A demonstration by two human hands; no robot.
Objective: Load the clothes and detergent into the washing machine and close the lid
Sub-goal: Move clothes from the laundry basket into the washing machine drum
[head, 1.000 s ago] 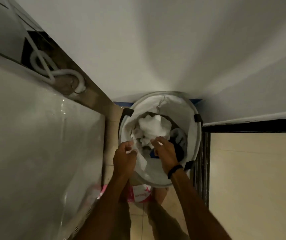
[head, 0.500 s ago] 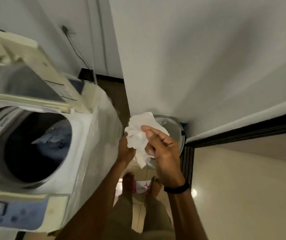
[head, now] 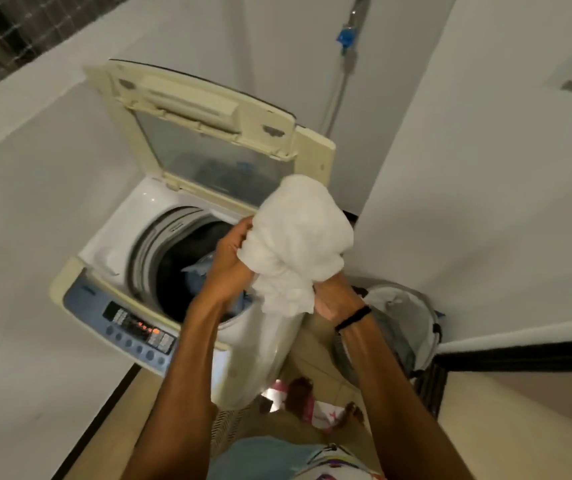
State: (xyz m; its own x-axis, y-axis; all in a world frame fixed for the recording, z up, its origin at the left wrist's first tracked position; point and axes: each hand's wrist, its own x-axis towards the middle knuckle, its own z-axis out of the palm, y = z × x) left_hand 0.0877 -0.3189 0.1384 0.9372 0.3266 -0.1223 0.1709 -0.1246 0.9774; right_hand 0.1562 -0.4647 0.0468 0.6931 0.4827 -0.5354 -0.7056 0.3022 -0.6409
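Some clothes are already in: blue fabric sits in the drum of the washing machine, and its lid stands propped open at the back. Both hands are clamped on a white bundle held over the machine's right rim. The left hand grips its side above the drum, and the right hand bunches the bottom, arms reaching forward. The laundry basket just right of the machine looks like it has more. Roughly midway, I'd say. No detergent spotted, and the lid isn't shut yet.
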